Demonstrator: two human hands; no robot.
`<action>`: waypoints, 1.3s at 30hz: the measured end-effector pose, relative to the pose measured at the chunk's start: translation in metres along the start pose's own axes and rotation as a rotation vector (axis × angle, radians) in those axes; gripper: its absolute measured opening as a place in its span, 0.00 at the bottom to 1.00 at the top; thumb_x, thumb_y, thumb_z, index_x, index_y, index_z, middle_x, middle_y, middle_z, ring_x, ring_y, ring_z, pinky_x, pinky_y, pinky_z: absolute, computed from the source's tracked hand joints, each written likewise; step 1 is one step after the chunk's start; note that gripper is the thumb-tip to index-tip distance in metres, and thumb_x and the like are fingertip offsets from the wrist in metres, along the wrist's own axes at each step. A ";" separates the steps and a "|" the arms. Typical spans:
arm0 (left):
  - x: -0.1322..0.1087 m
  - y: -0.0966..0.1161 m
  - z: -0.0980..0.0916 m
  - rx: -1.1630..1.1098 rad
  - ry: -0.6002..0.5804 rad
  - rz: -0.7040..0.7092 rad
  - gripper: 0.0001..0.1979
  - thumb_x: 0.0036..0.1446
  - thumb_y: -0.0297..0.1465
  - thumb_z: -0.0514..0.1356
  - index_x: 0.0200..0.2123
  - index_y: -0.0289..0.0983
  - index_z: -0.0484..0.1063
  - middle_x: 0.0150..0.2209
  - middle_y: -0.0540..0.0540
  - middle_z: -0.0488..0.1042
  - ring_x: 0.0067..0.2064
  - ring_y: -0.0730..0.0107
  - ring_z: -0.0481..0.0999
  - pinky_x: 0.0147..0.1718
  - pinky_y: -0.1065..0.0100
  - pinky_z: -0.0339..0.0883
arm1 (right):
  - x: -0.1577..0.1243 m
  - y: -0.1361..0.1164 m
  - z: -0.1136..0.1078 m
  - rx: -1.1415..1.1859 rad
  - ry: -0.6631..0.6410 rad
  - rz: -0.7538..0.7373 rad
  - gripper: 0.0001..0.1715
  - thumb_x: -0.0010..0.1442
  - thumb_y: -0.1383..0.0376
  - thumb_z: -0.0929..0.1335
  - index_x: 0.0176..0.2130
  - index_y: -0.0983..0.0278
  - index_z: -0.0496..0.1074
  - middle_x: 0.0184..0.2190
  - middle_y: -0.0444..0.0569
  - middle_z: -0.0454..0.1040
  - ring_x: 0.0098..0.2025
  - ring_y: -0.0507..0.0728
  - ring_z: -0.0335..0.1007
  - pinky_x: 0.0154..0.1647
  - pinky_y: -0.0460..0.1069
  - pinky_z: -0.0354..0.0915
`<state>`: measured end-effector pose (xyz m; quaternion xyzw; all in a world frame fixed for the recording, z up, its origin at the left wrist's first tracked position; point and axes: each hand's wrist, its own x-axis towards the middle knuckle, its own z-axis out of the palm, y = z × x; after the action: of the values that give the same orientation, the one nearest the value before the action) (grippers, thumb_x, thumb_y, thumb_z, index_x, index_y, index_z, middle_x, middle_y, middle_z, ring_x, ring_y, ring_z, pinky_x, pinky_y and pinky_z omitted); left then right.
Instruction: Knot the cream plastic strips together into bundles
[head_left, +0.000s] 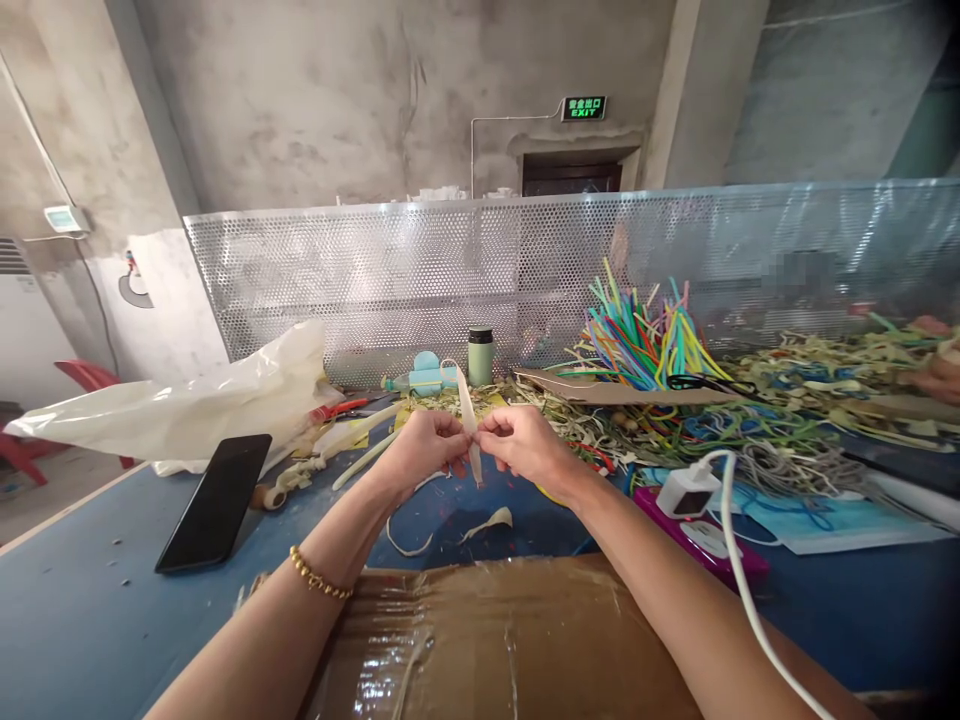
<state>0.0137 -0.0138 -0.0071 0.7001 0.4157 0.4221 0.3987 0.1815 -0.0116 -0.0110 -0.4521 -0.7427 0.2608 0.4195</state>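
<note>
Both hands pinch one pale strip above the blue tabletop

The step in hand looks like close fingertip work on a single pale strip [467, 400], held up between the hands, nearly upright with a slight tilt, beyond the taped cardboard [510, 630] at the person's front. The left hand [424, 450] pinches it from one side, thumb and fingertips drawn together; the right hand [529, 445] pinches it from the other, the two grips almost meeting on its lower half. Any further handling, I judge, calls for light, even pressure — the strip looks thin and easily creased or torn. A pale scrap [487, 523] lies on the blue tabletop [105, 610] just below.

The curled fingers hide where the strip is gripped, so whether it is being folded, rolled or split there cannot be told. Its material is uncertain too. At the right edge, another person's hand [937, 378] is cut off and blurred. Behind the perforated metal screen [360, 270], a patch is pixelated beyond reading — and both of the wearer's forearms run out of the frame at the bottom.
</note>
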 end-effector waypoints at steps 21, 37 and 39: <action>0.001 0.003 0.003 0.029 0.013 0.009 0.13 0.53 0.19 0.56 0.19 0.34 0.68 0.16 0.49 0.73 0.19 0.74 0.73 0.21 0.74 0.65 | 0.004 0.000 0.003 -0.172 0.041 -0.090 0.07 0.49 0.72 0.66 0.23 0.67 0.74 0.17 0.43 0.70 0.21 0.50 0.62 0.21 0.44 0.54; 0.007 -0.010 0.004 0.116 0.093 0.124 0.08 0.49 0.23 0.57 0.20 0.37 0.67 0.17 0.51 0.72 0.21 0.70 0.74 0.23 0.71 0.63 | 0.000 -0.010 0.010 -0.345 0.181 -0.106 0.06 0.48 0.72 0.67 0.22 0.64 0.68 0.20 0.45 0.72 0.24 0.52 0.63 0.27 0.46 0.55; 0.007 -0.009 0.003 0.068 0.076 0.125 0.07 0.49 0.23 0.56 0.20 0.37 0.66 0.17 0.51 0.71 0.21 0.71 0.73 0.23 0.71 0.62 | -0.001 -0.012 0.012 -0.362 0.203 -0.119 0.06 0.49 0.72 0.67 0.22 0.64 0.68 0.21 0.45 0.73 0.24 0.52 0.64 0.27 0.46 0.55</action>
<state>0.0166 -0.0051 -0.0148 0.7211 0.4003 0.4582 0.3315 0.1662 -0.0180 -0.0079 -0.4991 -0.7569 0.0512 0.4189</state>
